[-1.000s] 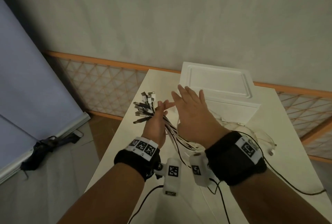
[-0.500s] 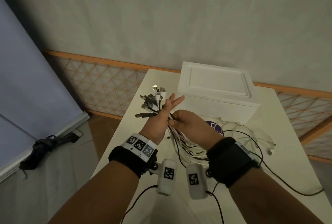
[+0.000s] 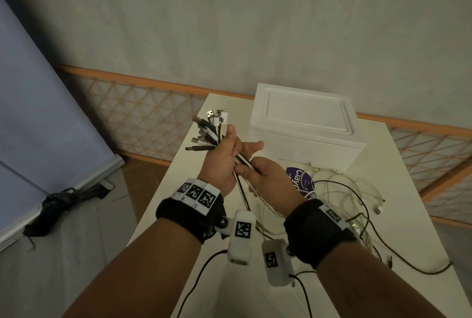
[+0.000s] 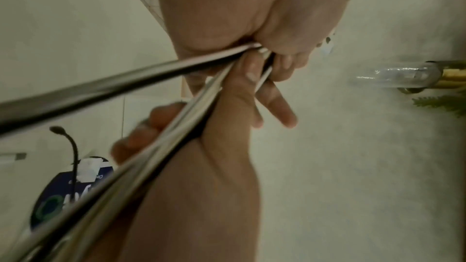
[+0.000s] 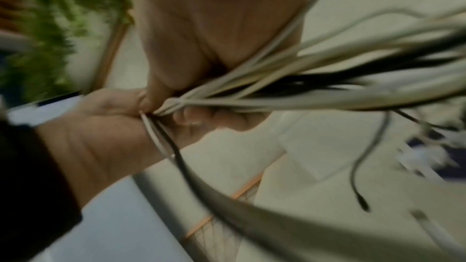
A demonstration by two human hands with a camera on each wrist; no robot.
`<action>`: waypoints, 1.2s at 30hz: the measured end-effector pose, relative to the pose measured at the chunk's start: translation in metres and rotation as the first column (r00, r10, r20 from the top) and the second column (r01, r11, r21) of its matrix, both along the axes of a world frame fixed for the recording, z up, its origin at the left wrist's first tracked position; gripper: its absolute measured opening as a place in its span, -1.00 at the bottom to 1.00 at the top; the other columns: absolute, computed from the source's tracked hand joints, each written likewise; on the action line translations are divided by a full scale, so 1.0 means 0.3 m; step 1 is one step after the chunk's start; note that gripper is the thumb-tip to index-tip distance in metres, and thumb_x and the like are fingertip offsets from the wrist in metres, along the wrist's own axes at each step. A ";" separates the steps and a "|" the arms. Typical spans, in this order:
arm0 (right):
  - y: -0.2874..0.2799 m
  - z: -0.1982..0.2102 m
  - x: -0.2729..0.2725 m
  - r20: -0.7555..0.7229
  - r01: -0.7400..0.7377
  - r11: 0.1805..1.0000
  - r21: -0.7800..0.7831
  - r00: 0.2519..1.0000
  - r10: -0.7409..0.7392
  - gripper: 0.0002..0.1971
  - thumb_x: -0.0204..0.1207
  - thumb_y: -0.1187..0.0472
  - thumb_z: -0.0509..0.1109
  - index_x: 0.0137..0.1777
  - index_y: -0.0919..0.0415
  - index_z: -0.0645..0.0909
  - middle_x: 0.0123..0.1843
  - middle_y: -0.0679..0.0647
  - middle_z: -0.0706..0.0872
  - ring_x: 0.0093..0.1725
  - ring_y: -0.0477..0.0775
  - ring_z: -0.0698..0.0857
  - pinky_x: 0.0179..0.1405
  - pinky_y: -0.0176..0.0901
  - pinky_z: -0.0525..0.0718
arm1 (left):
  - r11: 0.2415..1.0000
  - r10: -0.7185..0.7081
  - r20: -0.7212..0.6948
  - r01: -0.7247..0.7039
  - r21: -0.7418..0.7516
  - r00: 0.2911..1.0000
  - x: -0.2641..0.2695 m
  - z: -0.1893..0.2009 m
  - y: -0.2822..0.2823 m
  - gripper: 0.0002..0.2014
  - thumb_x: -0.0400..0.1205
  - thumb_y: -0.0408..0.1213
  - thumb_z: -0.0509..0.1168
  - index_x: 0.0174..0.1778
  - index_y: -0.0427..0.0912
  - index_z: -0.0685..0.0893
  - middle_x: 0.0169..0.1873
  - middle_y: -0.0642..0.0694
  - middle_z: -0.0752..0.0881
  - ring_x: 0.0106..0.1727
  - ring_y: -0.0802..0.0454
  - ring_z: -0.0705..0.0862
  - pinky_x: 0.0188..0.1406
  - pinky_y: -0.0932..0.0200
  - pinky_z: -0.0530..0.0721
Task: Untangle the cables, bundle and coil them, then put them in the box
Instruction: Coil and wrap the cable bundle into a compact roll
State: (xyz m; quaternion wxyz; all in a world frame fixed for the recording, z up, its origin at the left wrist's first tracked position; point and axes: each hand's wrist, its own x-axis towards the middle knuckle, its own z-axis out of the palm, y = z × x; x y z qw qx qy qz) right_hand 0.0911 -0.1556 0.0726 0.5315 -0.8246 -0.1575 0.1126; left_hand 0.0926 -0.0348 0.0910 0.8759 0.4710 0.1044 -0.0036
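Note:
My left hand (image 3: 228,145) is raised over the table and grips a bundle of black and white cables (image 3: 210,130), whose plugs fan out above my fist. Just below it my right hand (image 3: 251,172) is closed round the same cables (image 4: 176,119). In the right wrist view the strands (image 5: 277,91) run out of both fists, blurred. The rest of the cable lengths (image 3: 339,190) trail in loose loops on the table. The white box (image 3: 306,113) stands behind my hands with its lid down.
The white table (image 3: 413,228) is narrow, with its left edge close to my left forearm. A round purple label (image 3: 297,181) lies in front of the box under the loops. A low orange lattice fence (image 3: 143,118) runs behind the table.
My right hand was flat and open beside the bundle; it has dropped below my left hand and closed round the cables. The left hand has tightened into a fist on the bundle.

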 end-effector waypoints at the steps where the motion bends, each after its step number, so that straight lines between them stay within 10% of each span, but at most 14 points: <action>1: -0.017 -0.018 -0.002 -0.026 -0.021 1.000 -0.002 0.999 0.021 -0.69 0.52 0.01 0.43 -0.32 0.16 0.48 -0.45 -0.04 0.53 -0.47 -0.16 0.49 -0.39 -0.34 0.44 | 0.993 0.045 -0.014 -0.047 -0.106 0.999 0.005 0.002 0.003 -0.45 0.72 0.05 0.09 -0.56 -0.15 0.29 -0.50 -0.18 0.68 -0.26 -0.07 0.75 0.16 -0.06 0.67; 5: -0.114 -0.111 0.003 0.016 -0.118 0.901 -0.417 0.990 0.137 -0.86 0.47 0.17 0.44 -0.18 0.14 0.51 -0.36 -0.06 0.54 -0.34 -0.08 0.53 -0.26 -0.20 0.52 | 0.920 0.155 -0.133 -0.193 -0.341 0.979 0.026 -0.001 0.054 -0.42 0.69 0.09 0.18 -0.62 -0.09 0.27 -0.69 0.01 0.24 -0.67 0.08 0.31 -0.48 0.20 0.56; 14: -0.471 -0.155 0.016 -0.086 -0.076 0.323 -0.943 0.996 -0.017 -0.43 0.22 -0.43 0.42 0.16 -0.15 0.59 0.19 -0.11 0.66 0.26 0.06 0.59 0.20 0.04 0.47 | 0.884 0.356 -0.117 -0.375 -0.280 0.927 0.053 0.005 0.193 -0.45 0.66 0.12 0.22 -0.58 -0.05 0.25 -0.66 0.06 0.18 -0.68 0.13 0.12 -0.62 0.38 0.17; 18: -0.498 -0.110 0.044 -0.123 -0.100 0.547 -0.831 0.992 -0.005 -0.07 0.20 -0.07 0.63 0.58 -0.08 0.28 0.61 -0.02 0.31 0.57 0.11 0.29 0.53 0.15 0.27 | 0.886 0.360 -0.127 -0.381 -0.263 0.924 0.061 -0.009 0.195 -0.46 0.66 0.16 0.19 -0.54 -0.04 0.23 -0.65 0.06 0.17 -0.67 0.12 0.12 -0.66 0.37 0.15; 23: -0.147 0.052 0.011 0.015 -0.129 0.928 -0.350 0.990 0.143 -0.28 0.39 0.11 0.55 0.52 -0.01 0.32 0.38 -0.14 0.47 0.33 -0.14 0.46 0.35 -0.19 0.43 | 0.944 0.214 -0.115 -0.236 -0.229 0.970 0.054 -0.010 -0.008 -0.46 0.68 0.15 0.17 -0.54 -0.05 0.23 -0.65 0.03 0.19 -0.66 0.10 0.15 -0.64 0.28 0.19; 26: -0.034 0.013 -0.019 0.076 -0.065 0.969 -0.239 0.993 0.085 -0.56 0.52 0.21 0.38 0.37 0.13 0.36 0.03 0.11 0.72 -0.08 0.09 0.69 -0.08 0.03 0.64 | 0.962 0.132 -0.109 -0.154 -0.226 0.985 0.056 -0.007 -0.066 -0.42 0.69 0.08 0.19 -0.63 -0.08 0.28 -0.69 0.01 0.24 -0.68 0.10 0.23 -0.58 0.22 0.32; 31: -0.093 -0.075 -0.035 0.346 0.071 0.849 -0.524 0.928 0.135 -0.76 0.66 0.11 0.15 0.25 0.19 0.43 -0.10 0.20 0.72 -0.14 0.24 0.69 -0.19 0.10 0.62 | 0.970 0.014 -0.200 -0.061 -0.234 0.980 0.048 -0.044 -0.038 -0.73 0.61 -0.18 0.37 -0.40 -0.11 0.57 -0.56 0.03 0.50 -0.58 0.14 0.47 -0.19 0.08 0.63; 36: -0.141 -0.081 -0.029 0.217 -0.029 0.770 -0.638 0.952 0.215 -0.72 0.60 0.13 0.23 0.28 0.14 0.43 -0.02 0.15 0.71 -0.05 0.20 0.69 -0.13 0.07 0.64 | 0.934 0.078 -0.290 -0.171 -0.314 0.954 0.028 -0.083 -0.089 -0.76 0.57 -0.27 0.43 -0.39 -0.09 0.57 -0.66 0.07 0.27 -0.67 0.15 0.25 -0.49 0.23 0.37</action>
